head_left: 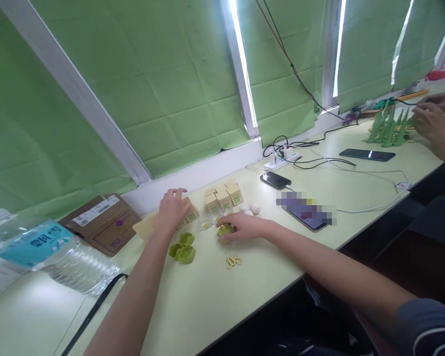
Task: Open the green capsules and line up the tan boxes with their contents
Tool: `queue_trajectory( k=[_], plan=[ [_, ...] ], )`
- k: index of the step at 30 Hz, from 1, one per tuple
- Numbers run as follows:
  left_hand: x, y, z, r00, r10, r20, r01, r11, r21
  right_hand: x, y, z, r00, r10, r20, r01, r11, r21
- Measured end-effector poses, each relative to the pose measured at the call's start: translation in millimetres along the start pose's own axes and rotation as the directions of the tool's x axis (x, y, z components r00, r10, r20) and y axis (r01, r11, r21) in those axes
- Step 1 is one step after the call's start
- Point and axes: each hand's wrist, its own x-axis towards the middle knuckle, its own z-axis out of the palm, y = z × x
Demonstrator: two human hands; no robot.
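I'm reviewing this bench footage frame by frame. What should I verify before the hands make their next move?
1. Hold of the right hand on the green piece: ok, fingers closed on it.
2. Hold of the left hand on the tan box: cannot tell, it lies on top.
3. Other green cups apart from both hands: ok.
4. Yellow rings apart from the right forearm: ok.
5. Room between the phone and the right forearm: not ok, it lies close beside it.
6. The co-worker's hands far off: ok.
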Motion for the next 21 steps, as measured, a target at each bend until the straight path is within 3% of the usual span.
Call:
queue_trajectory(
  k=[3, 5, 9, 13, 21],
  plan=[
    [-22.6, 33.1, -3.1, 0.980, 0.152, -0.129, -0.175, 0.966, -0.188, -0.2, 2.2, 2.7, 1.000, 0.012, -0.029, -0.011, 0.999, 0.041],
    [-45.5, 56.1, -0.8, 0.959, 0.238, -0.155, -0.274, 0.920, -0.281, 0.2, 3.2, 4.0, 0.999, -0.002, -0.049, 0.005, 0.998, 0.064],
    [-88.4, 86.7, 7.6, 0.962, 0.244, -0.122, -0.273, 0.840, -0.469, 0.0, 2.8, 4.1, 0.999, 0.002, -0.037, -0.001, 1.000, 0.026],
    [-103.7, 92.2, 6.9, 0.980, 0.193, -0.055, -0.188, 0.781, -0.596, -1.7, 0.0, 3.0, 0.999, 0.002, -0.032, -0.002, 1.000, -0.007],
    [-104.5, 84.8, 4.6, 0.983, 0.180, -0.026, -0.151, 0.726, -0.671, -3.9, -5.4, 2.5, 0.998, 0.053, 0.022, -0.054, 0.998, 0.031]
  ],
)
